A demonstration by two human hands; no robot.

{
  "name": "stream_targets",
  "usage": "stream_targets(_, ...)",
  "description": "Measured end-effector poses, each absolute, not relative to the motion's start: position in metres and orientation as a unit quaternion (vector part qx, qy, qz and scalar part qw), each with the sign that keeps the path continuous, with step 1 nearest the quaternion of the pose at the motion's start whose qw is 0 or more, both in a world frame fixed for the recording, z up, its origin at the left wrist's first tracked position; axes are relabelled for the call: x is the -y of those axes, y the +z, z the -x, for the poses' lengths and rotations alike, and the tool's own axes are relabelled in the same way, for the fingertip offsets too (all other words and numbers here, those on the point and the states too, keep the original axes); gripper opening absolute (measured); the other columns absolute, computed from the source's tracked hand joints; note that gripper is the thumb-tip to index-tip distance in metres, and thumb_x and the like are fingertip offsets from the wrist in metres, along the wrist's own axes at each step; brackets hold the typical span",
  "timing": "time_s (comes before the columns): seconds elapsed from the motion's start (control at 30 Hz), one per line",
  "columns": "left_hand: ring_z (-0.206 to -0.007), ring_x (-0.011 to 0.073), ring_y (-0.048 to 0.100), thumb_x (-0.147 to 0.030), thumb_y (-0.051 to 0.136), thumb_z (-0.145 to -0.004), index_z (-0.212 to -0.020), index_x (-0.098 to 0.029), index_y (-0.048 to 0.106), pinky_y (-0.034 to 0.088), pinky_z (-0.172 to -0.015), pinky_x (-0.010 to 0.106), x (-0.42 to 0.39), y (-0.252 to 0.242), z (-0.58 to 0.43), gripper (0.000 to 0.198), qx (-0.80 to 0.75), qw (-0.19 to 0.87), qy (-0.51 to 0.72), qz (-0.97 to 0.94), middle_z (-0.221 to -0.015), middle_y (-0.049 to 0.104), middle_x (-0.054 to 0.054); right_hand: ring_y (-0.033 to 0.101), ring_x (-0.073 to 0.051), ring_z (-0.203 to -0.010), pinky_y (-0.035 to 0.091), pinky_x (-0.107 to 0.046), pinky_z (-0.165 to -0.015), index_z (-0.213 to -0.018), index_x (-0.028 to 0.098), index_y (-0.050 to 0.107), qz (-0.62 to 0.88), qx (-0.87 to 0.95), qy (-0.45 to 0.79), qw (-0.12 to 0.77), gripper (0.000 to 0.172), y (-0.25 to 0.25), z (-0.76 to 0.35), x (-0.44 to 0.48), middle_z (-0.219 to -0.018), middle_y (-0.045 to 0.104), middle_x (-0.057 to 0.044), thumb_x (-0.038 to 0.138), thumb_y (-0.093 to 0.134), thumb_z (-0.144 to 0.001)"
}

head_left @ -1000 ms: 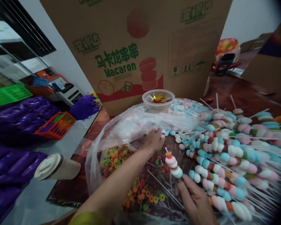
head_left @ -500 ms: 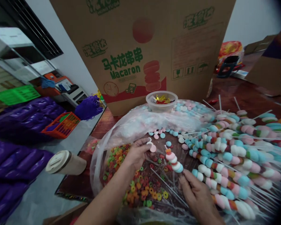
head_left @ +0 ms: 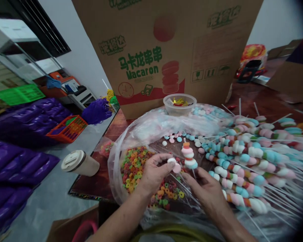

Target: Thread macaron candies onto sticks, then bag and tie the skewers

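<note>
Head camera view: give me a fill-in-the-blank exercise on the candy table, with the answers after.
The left hand pinches discs; the skewer is in the ___ hand. The cup lies on its ___. The box reads ___ in Latin letters.
Missing words: right (the right hand); side; Macaron.

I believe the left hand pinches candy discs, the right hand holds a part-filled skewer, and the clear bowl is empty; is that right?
Not quite: in the head view the clear bowl holds yellow and red bits. The candy discs in the left hand and the skewer in the right hand stand.
</note>
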State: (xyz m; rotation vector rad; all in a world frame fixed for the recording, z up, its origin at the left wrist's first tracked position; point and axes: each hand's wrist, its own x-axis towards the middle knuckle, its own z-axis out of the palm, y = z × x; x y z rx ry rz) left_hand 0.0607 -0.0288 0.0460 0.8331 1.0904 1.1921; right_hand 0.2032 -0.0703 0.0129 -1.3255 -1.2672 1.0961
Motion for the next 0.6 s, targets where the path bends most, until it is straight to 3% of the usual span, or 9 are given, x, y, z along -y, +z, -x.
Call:
stream_targets(0.1, -0.063, 0.0122, 0.059, -0.026, 0.076, -0.055, -0.081, -0.011, 0.065, 0.048, -0.063, 0.024, 0.038, 0.038, -0.07, 0.031, -0.481, 0.646, 0.506, -0.308, -0.072, 0.067, 0.004, 0.057, -0.017, -0.079, 0.046, -0.026, -0.07, -0.089, 0.017, 0.061, 0.487, 0.469, 0.533, 0.509, 0.028, 0.012, -0.193, 0.064, -0.081, 0.063, -0.002, 0.041, 0.058, -0.075)
stream_targets(0.2, -0.063, 0.0146, 0.06, -0.029, 0.074, -0.058, -0.087, -0.012, 0.064, 0.049, -0.062, 0.028, 0.041, 0.03, -0.07, 0.035, -0.514, 0.631, 0.506, -0.284, -0.072, 0.067, 0.005, 0.056, -0.014, -0.071, 0.045, -0.024, -0.064, -0.088, 0.018, 0.061, 0.491, 0.436, 0.558, 0.508, 0.028, 0.011, -0.194, 0.067, -0.075, 0.062, 0.001, 0.042, 0.059, -0.074)
stream_targets(0.33, -0.075, 0.0157, 0.06, -0.029, 0.066, -0.068, -0.094, -0.013, 0.066, 0.049, -0.072, 0.027, 0.042, 0.027, -0.071, 0.03, -0.516, 0.594, 0.477, -0.392, -0.086, 0.068, 0.007, 0.052, -0.011, -0.062, 0.041, -0.021, -0.057, -0.079, 0.017, 0.06, 0.496, 0.457, 0.554, 0.487, 0.026, 0.01, -0.196, 0.07, -0.064, 0.056, 0.004, 0.043, 0.057, -0.076)
stream_targets(0.5, -0.091, 0.0174, 0.058, -0.029, 0.056, -0.077, -0.099, -0.015, 0.065, 0.044, -0.084, 0.026, 0.051, 0.038, -0.073, 0.028, -0.454, 0.605, 0.42, -0.501, -0.095, 0.066, 0.005, 0.054, -0.012, -0.071, 0.043, -0.022, -0.066, -0.087, 0.018, 0.056, 0.493, 0.39, 0.549, 0.551, 0.026, 0.008, -0.193, 0.066, -0.078, 0.06, 0.001, 0.039, 0.062, -0.073)
stream_targets(0.6, -0.091, 0.0175, 0.058, -0.026, 0.061, -0.074, -0.103, -0.015, 0.064, 0.044, -0.084, 0.026, 0.052, 0.044, -0.07, 0.031, -0.4, 0.644, 0.396, -0.518, -0.095, 0.066, 0.005, 0.05, -0.009, -0.059, 0.041, -0.019, -0.054, -0.092, 0.019, 0.053, 0.458, 0.344, 0.599, 0.559, 0.029, 0.006, -0.194, 0.069, -0.07, 0.057, 0.003, 0.039, 0.062, -0.073)
